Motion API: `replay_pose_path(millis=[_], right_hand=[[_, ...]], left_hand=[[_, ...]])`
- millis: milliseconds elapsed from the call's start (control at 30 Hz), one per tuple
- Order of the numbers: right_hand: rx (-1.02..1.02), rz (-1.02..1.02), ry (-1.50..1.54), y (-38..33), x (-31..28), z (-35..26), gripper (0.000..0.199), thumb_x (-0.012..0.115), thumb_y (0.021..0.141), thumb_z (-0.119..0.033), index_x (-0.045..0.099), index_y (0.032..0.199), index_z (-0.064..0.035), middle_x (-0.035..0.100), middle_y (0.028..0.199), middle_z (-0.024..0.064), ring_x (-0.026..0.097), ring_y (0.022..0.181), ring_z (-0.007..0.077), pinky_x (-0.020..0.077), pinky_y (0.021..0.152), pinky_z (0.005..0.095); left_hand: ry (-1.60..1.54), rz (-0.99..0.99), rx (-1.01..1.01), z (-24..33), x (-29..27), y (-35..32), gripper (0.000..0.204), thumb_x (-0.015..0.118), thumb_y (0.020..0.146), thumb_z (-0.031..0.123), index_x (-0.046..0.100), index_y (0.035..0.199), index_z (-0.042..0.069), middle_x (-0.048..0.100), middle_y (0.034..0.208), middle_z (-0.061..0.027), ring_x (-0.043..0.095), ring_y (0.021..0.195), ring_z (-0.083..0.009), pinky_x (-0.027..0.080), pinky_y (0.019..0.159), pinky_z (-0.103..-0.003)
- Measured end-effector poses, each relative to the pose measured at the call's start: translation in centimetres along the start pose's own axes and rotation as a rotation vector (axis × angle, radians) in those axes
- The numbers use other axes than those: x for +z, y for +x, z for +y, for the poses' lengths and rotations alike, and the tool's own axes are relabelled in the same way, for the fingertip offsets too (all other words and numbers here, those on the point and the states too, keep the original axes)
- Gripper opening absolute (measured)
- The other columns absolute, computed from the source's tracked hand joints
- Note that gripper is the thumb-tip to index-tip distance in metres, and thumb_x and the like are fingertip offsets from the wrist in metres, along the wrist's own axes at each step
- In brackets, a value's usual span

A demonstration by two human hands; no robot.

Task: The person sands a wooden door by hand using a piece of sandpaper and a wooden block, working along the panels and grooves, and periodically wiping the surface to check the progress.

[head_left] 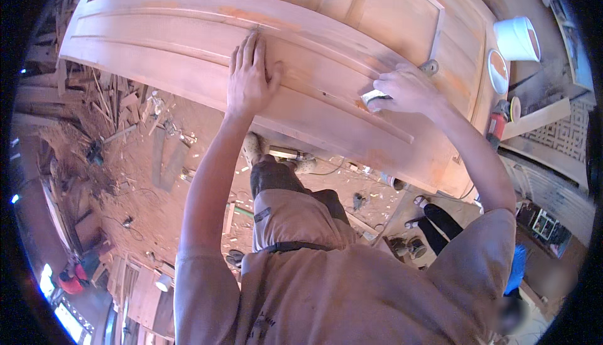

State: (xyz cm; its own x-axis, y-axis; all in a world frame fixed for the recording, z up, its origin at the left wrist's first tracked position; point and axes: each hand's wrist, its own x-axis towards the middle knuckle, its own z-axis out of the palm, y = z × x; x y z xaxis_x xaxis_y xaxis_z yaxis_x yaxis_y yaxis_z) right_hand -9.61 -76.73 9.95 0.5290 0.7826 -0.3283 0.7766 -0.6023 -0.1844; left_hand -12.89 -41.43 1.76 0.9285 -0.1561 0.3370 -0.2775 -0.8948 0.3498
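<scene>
A large panelled wooden door point(301, 103) lies in front of me, with raised mouldings and orange-brown filler patches. My left hand point(251, 78) rests flat on its near panel, fingers stretched and thumb apart, holding nothing. Further right, my right hand point(408, 87) is closed around what looks like a putty knife point(375, 96). The tool's broad pale end, with a touch of orange, meets the door near a moulding. Its rounded handle end sticks out behind my knuckles; my fingers hide the middle of it.
At the door's right end stand a white bucket point(518, 39) and a tub of orange-brown paste point(498, 71). A red-and-black container point(497, 124) is nearby. Wood scraps point(129, 106) and shavings litter the floor. Another person's legs point(440, 222) show at lower right.
</scene>
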Motion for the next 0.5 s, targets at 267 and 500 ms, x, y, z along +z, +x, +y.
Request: replay_pose_path(millis=[267, 500], right_hand=[[-0.362, -0.074, -0.111, 3.7, -0.1, 1.9, 0.052, 0.070, 0.081, -0.059, 0.061, 0.081, -0.0083, 0.058, 0.092, 0.0089, 0.057, 0.082, 0.0265, 0.0458, 0.077, 0.0402], [-0.361, -0.117, -0.125, 4.6, 0.3, 1.5, 0.060, 0.071, 0.077, -0.064, 0.056, 0.078, -0.0054, 0.055, 0.089, 0.0101, 0.052, 0.080, 0.0267, 0.0451, 0.077, 0.0399]], left_hand=[[0.002, -0.032, -0.020, -0.1, -0.5, 0.1, 0.064, 0.059, 0.094, 0.035, 0.045, 0.142, -0.006, 0.042, 0.150, -0.0256, 0.038, 0.141, -0.0411, 0.028, 0.119, -0.052], [0.021, -0.035, -0.051, -0.2, -0.3, 0.0, 0.065, 0.059, 0.094, 0.038, 0.045, 0.141, -0.005, 0.044, 0.148, -0.0244, 0.039, 0.141, -0.0386, 0.029, 0.118, -0.052]])
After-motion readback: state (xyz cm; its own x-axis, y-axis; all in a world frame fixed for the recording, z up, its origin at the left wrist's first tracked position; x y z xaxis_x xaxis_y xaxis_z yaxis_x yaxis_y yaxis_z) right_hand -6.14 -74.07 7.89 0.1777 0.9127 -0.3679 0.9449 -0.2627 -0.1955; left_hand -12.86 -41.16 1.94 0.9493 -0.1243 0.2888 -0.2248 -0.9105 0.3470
